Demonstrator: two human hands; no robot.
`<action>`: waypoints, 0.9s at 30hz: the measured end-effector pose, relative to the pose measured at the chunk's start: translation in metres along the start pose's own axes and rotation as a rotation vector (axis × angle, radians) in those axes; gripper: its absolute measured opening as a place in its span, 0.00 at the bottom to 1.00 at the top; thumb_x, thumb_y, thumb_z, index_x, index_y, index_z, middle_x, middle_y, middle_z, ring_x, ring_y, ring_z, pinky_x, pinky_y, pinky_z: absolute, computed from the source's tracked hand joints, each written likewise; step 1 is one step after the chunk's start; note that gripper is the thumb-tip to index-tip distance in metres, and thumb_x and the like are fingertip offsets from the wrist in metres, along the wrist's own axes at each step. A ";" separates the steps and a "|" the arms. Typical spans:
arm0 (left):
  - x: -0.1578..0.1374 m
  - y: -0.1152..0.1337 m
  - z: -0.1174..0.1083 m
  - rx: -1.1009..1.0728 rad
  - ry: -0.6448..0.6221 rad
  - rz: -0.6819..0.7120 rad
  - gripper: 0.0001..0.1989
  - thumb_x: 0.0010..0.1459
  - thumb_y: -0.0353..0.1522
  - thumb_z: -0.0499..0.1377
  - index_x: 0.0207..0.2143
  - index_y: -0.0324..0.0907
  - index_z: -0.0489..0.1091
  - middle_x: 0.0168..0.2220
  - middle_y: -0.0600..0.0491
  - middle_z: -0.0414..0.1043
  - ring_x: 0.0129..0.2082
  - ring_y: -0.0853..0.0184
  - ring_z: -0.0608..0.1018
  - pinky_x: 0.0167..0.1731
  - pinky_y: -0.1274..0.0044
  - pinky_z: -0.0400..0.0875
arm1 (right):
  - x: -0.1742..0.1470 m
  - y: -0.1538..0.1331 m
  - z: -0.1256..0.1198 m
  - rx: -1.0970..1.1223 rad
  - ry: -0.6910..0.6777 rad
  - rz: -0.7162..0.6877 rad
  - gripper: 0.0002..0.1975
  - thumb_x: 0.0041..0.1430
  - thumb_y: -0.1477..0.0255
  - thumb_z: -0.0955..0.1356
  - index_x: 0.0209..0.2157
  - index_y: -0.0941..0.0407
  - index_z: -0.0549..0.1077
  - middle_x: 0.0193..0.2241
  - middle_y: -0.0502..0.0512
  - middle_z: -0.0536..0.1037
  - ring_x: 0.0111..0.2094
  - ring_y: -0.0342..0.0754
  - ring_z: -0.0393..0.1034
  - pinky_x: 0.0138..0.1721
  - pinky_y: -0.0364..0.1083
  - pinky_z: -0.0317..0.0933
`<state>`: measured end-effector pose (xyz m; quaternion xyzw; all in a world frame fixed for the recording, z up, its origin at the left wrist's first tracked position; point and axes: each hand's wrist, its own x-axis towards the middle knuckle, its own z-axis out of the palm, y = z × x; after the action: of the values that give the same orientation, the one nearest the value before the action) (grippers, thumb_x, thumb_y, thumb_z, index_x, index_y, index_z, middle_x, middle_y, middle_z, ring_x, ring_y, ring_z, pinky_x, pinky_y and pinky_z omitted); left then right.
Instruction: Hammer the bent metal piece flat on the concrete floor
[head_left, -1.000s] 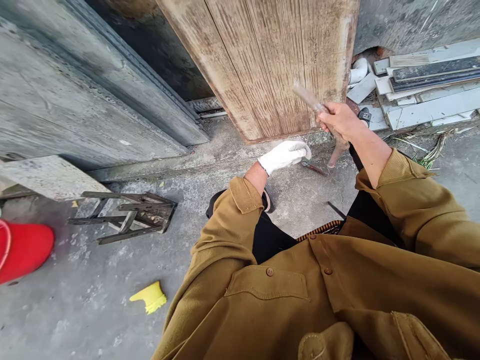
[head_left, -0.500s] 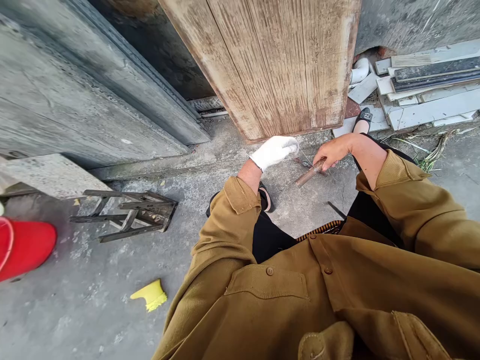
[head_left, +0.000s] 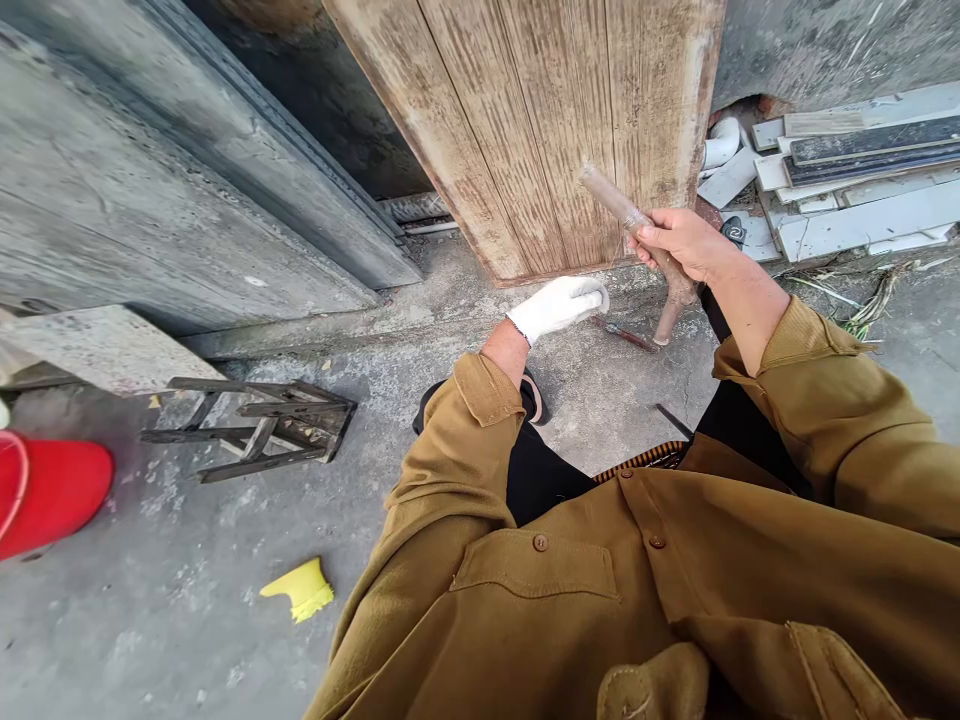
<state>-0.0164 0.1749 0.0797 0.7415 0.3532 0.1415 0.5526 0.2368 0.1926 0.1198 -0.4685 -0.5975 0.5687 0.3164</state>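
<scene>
My right hand point(head_left: 679, 245), bare, is wrapped round a forked wooden stick point(head_left: 675, 290), which it holds tilted up in front of the board. Thin wire point(head_left: 636, 218) is coiled about the stick just above my fingers, and a faint strand hangs from it towards the left. My left hand point(head_left: 566, 303), in a white glove, is closed low by the board's bottom edge, fingers pressed together on the wire's loose length; the wire's end is hidden. Beneath the hands, on the concrete, lies a tool with reddish-brown handles, seemingly pliers point(head_left: 628, 336).
A worn wooden board point(head_left: 555, 130) leans against the wall ahead. Stacked strips point(head_left: 870, 210) lie at right, beside a white pipe point(head_left: 721, 142). To the left are a small wooden stool point(head_left: 262, 425), a red bucket point(head_left: 64, 495) and a yellow piece point(head_left: 304, 590) on the floor.
My right hand has lifted and turned the stick, so its long end now points up and left across the board. My gloved left hand has shifted slightly right.
</scene>
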 end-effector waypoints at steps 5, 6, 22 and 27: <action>-0.002 0.009 0.006 -0.181 -0.138 -0.029 0.19 0.59 0.46 0.65 0.34 0.37 0.76 0.25 0.54 0.67 0.20 0.74 0.62 0.21 0.80 0.54 | 0.017 0.020 0.003 -0.229 0.151 0.182 0.08 0.71 0.67 0.68 0.48 0.56 0.71 0.41 0.60 0.80 0.35 0.48 0.76 0.33 0.46 0.69; -0.002 0.009 0.006 -0.202 -0.157 -0.036 0.19 0.59 0.46 0.66 0.34 0.37 0.76 0.25 0.54 0.68 0.20 0.74 0.62 0.21 0.80 0.54 | 0.019 0.022 0.004 -0.351 0.152 0.214 0.10 0.71 0.68 0.68 0.50 0.57 0.72 0.40 0.61 0.81 0.36 0.51 0.78 0.36 0.48 0.70; -0.005 -0.007 -0.024 0.274 0.219 -0.041 0.13 0.59 0.35 0.56 0.37 0.36 0.76 0.33 0.52 0.75 0.35 0.66 0.75 0.42 0.75 0.71 | 0.000 0.011 0.022 -0.792 -0.911 0.184 0.11 0.65 0.68 0.71 0.48 0.54 0.74 0.27 0.49 0.76 0.30 0.47 0.71 0.35 0.44 0.59; -0.003 -0.005 -0.019 0.212 0.260 -0.121 0.09 0.60 0.33 0.57 0.34 0.36 0.74 0.26 0.55 0.70 0.27 0.69 0.69 0.33 0.77 0.66 | -0.010 -0.002 0.005 -0.367 -0.641 0.047 0.16 0.62 0.61 0.73 0.47 0.53 0.72 0.35 0.53 0.78 0.32 0.47 0.70 0.38 0.47 0.65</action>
<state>-0.0317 0.1866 0.0823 0.7486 0.4786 0.1647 0.4283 0.2356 0.1814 0.1231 -0.3291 -0.7473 0.5771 0.0110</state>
